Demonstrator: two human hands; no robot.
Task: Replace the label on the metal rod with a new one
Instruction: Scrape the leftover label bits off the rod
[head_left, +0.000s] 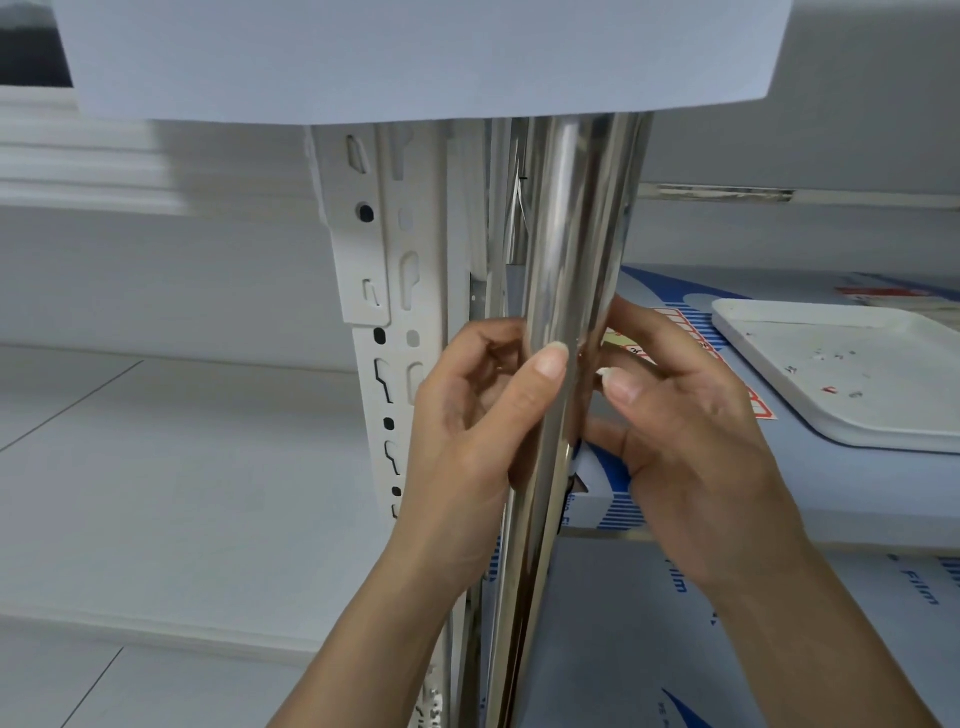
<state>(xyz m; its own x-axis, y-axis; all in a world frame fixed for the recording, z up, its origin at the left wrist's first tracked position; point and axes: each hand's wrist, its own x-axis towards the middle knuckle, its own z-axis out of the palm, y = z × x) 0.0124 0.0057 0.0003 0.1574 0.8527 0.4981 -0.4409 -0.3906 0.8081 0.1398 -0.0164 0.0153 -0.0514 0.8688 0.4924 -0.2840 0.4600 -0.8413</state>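
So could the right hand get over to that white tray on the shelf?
Probably yes. The white tray lies on the shelf just right of the right hand, with nothing standing between them. But that hand is busy at the metal rod with the left hand, so it would have to let go first.

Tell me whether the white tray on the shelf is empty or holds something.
Nearly empty: the white tray lies flat on the shelf right of the metal rod, with only a few small scattered scraps on it. What they are is unclear.
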